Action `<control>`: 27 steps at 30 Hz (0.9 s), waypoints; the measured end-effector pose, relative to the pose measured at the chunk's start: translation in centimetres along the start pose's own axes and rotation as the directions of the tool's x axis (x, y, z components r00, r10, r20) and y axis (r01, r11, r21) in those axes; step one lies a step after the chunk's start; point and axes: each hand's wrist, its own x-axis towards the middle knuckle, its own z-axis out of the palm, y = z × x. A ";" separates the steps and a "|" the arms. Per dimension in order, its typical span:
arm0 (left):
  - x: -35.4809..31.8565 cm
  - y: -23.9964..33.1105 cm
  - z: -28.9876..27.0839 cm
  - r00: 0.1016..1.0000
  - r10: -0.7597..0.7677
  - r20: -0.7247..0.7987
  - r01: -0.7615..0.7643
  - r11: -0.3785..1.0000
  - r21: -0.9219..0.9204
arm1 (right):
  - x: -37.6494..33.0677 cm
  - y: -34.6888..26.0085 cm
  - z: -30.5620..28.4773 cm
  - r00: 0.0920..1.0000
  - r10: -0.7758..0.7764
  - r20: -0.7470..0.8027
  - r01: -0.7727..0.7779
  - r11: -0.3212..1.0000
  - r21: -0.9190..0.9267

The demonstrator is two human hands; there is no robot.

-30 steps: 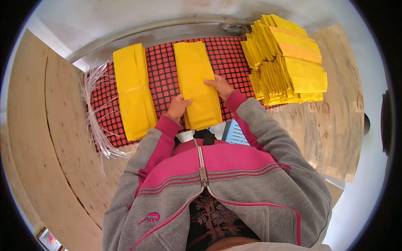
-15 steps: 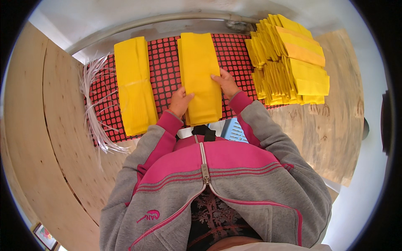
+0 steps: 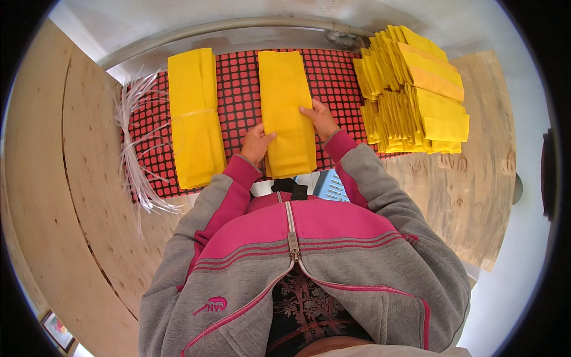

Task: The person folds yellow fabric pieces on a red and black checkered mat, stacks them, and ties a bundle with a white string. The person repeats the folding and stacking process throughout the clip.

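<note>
In the middle of the red-and-black checked mat (image 3: pixel 241 77) lies a stack of long, folded yellow fabric-like sheets (image 3: pixel 287 107). My left hand (image 3: pixel 257 145) holds its near left edge, thumb on top and fingers against the side. Across from it, my right hand (image 3: pixel 323 121) grips the right edge the same way, a little farther up. To the left rests a similar yellow bundle (image 3: pixel 193 143) with a thin, pale band round its middle. Loose white plastic strips (image 3: pixel 134 152) lie beside that bundle at the mat's left end.
A large pile of folded yellow bundles (image 3: pixel 416 89) stands at the right, partly on the bare wooden board (image 3: pixel 470 196). A grey pipe (image 3: pixel 238 27) runs along the back wall. Wooden boarding (image 3: pixel 41 149) extends at the left. Below the table's edge shows a blue slotted plastic thing (image 3: pixel 333 185).
The stack's left edges have come into line; a lower layer that stuck out at the upper left no longer shows. Both hands keep their hold, and the view has shifted slightly.
</note>
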 end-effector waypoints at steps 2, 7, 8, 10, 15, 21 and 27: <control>0.2 -0.1 -0.2 0.999 -0.037 0.005 0.037 0.999 -0.005 | 0.1 0.2 -0.1 1.000 0.019 -0.010 -0.019 1.000 0.000; 0.3 -0.5 -0.3 0.999 -0.048 -0.009 0.048 0.999 0.004 | 0.2 0.0 -0.2 0.996 0.081 -0.035 -0.082 0.996 -0.032; 0.3 -0.6 -0.3 0.999 -0.040 -0.006 0.040 0.999 0.001 | 0.1 0.0 -0.2 0.997 0.075 -0.030 -0.076 0.997 -0.028; 0.4 -0.8 -0.4 1.000 -0.022 -0.005 0.022 1.000 0.014 | -0.1 0.0 -0.1 0.997 0.070 -0.040 -0.071 0.997 -0.024; 0.9 -1.2 -0.6 1.000 -0.003 -0.014 0.004 0.999 0.034 | -0.4 0.4 -0.1 0.996 0.066 -0.066 -0.067 0.998 -0.014; 0.7 -0.8 -0.3 0.998 -0.040 -0.049 0.042 0.998 0.051 | 0.1 1.0 -0.6 0.998 0.044 -0.039 -0.047 0.997 -0.057; -0.2 -0.3 -0.2 0.984 -0.036 -0.176 0.081 0.963 0.257 | 0.4 1.3 -0.9 0.996 0.065 -0.067 -0.072 0.991 -0.109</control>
